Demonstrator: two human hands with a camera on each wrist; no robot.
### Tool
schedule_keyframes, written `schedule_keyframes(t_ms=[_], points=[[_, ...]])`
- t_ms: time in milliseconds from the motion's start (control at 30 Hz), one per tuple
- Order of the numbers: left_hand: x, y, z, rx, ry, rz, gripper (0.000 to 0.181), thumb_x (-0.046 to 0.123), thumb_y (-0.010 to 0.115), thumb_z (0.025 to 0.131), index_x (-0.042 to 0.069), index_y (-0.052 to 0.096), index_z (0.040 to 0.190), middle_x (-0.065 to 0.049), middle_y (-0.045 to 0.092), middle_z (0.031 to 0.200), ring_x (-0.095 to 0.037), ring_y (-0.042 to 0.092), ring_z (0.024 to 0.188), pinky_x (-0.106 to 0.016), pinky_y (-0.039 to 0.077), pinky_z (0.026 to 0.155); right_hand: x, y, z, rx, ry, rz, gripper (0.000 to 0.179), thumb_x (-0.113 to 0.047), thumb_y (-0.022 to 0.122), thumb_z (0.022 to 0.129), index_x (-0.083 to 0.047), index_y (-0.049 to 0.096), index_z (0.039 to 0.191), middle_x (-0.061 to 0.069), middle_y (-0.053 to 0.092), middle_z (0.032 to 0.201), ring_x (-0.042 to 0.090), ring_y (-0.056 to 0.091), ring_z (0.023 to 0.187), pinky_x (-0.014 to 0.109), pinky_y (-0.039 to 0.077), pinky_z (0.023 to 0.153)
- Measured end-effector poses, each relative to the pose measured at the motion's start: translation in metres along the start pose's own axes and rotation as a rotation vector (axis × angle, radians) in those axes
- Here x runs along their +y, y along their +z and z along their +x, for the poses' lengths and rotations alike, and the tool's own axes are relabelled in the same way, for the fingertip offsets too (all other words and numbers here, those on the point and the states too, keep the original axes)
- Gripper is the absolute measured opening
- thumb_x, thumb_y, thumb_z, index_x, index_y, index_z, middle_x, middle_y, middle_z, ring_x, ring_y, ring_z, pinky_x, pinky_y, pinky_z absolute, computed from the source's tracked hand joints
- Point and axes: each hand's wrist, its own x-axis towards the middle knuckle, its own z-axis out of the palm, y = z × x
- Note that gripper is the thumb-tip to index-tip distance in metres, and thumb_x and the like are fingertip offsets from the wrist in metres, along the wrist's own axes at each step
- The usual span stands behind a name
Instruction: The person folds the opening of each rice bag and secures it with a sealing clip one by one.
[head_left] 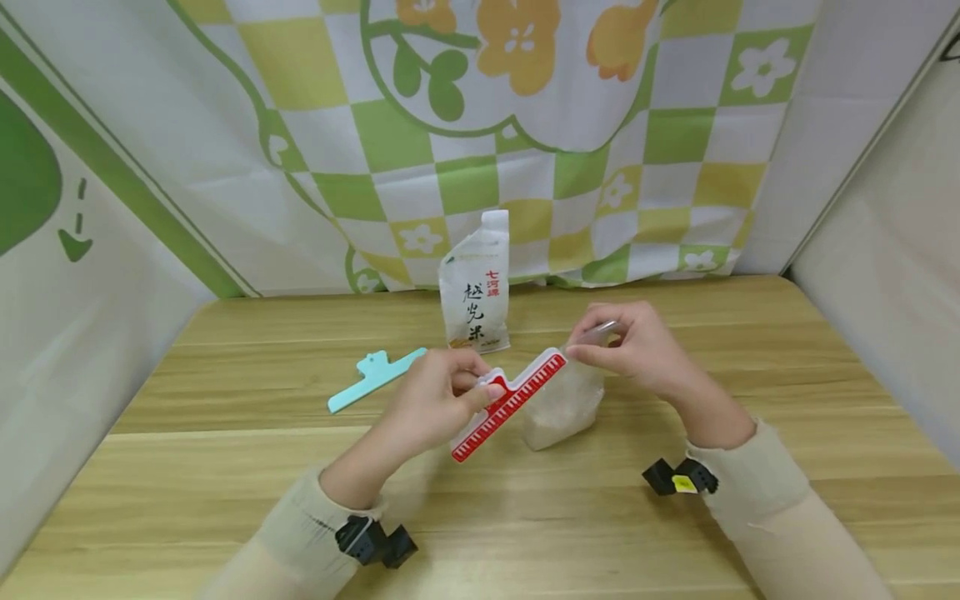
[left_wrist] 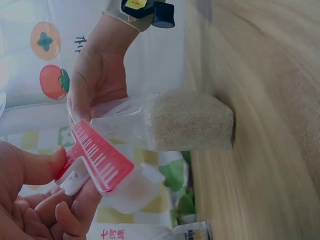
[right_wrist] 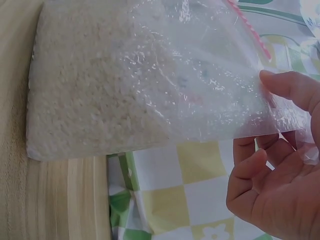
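My left hand (head_left: 431, 400) grips a red-and-white bag clip (head_left: 513, 406) with piano-key stripes, thumb on its red side. Beyond the clip a clear plastic bag of rice (head_left: 566, 408) stands upright on the table; its lower part is full of grains (right_wrist: 90, 90). My right hand (head_left: 637, 350) pinches the bag's top corner between thumb and fingers. In the left wrist view, the clip's end comes close to the pinched bag top (left_wrist: 115, 112). Whether the clip's jaws straddle the plastic, I cannot tell.
A light-blue bag clip (head_left: 375, 379) lies on the wooden table (head_left: 225, 483), left of my left hand. Behind stands a white printed packet (head_left: 476, 292), near the checked cloth (head_left: 465, 183) at the table's back edge.
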Motion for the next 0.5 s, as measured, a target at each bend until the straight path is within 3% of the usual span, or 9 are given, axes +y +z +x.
schedule_keyframes(t_ms=[233,367,500], points=[[-0.001,0.0053,-0.0004,0.031,0.022,-0.007,0.008,0.012,0.075,0.088,0.006,0.071,0.091,-0.006,0.077,0.081,-0.009,0.069,0.071,-0.024,0.048,0.06,0.0009,0.0011,0.0013,-0.008,0.012,-0.005,0.006,0.0,0.076,0.082,0.003,0.071,0.084,-0.01,0.065,0.08,0.004,0.058,0.065,0.023,0.044,0.05],[0.0024,0.0072,-0.0029,0.051,0.071,0.047,0.009,0.014,0.075,0.087,0.006,0.071,0.091,-0.004,0.076,0.079,-0.005,0.064,0.065,-0.024,0.048,0.056,0.0014,0.0006,0.0013,-0.002,0.009,-0.019,0.005,0.0,0.076,0.083,0.002,0.071,0.084,-0.01,0.065,0.08,0.006,0.059,0.068,0.024,0.047,0.054],[0.0058,0.0077,-0.0063,0.071,0.07,0.085,0.011,0.016,0.075,0.087,0.008,0.07,0.093,-0.001,0.075,0.078,-0.005,0.06,0.062,-0.024,0.047,0.054,0.0027,-0.0004,0.0006,-0.009,0.006,-0.017,0.005,-0.002,0.076,0.084,0.001,0.072,0.086,-0.009,0.066,0.082,0.007,0.06,0.073,0.024,0.049,0.061]])
